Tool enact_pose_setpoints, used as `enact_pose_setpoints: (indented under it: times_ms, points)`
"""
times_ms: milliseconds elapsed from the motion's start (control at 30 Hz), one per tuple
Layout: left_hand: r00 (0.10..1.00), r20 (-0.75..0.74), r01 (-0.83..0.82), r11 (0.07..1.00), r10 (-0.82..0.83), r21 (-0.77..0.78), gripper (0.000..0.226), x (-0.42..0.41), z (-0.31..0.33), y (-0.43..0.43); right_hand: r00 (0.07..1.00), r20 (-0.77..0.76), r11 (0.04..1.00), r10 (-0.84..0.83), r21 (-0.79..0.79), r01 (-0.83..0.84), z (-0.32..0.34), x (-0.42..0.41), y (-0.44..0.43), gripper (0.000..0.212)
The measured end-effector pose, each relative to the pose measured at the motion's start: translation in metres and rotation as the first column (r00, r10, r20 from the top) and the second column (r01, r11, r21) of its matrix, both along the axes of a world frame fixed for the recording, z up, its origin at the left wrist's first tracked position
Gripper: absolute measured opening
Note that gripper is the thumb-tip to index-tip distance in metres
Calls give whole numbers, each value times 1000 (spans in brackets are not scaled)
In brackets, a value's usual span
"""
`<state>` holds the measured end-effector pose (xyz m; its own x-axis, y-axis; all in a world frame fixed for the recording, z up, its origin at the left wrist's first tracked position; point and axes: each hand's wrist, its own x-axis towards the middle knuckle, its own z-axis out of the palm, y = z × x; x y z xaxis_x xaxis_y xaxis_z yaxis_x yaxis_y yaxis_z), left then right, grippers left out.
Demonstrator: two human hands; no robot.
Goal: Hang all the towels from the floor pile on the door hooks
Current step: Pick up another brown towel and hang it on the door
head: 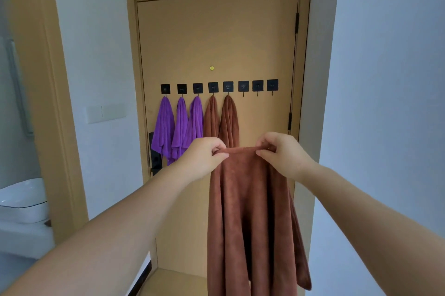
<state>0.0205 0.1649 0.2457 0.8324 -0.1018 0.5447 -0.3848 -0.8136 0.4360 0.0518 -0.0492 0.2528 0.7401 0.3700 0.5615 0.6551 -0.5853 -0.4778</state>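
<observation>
Left hand (207, 154) and right hand (280, 151) pinch the top edge of a brown towel (250, 218), centre frame. Above, five towels hang on door hooks (243, 86); three hooks bare.

black adhesive hooks (165, 88) (182, 88) (198, 88) (213, 87) (228, 86) (243, 86) (258, 85) (272, 85): eight, single row on door (216, 30). five carry towels, three rightmost bare.
purple towels (165, 127) (180, 124) (195, 120): three, one per hook.
brown towels: three; two on hooks (211, 117) (230, 120), held towel (250, 211) one.
hands: two, left hand (204, 156) and right hand (281, 153), both pinching held towel.
door hinges (297, 22) (290, 121): two.
yellow peephole cover (212, 68): one.
black door lock (154, 153): one.
wall switch plate (106, 113): one.
toilet (24, 199): one.
</observation>
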Motion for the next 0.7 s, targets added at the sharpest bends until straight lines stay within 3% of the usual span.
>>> enact_pose_setpoints:
  times_ms: [233,433,700]
  points:
    - [999,26,-39,999,39,-29,11,99,11,-8,999,-28,999,-31,-33,30,17,95,-1,16]
    - [997,65,-26,998,30,-61,6,176,22,1,994,36,994,-101,-46,102,23,169,9,16]
    - [994,101,41,998,-46,43,23,287,26,43,965,81,963,-249,-82,255,23,270,47,23]
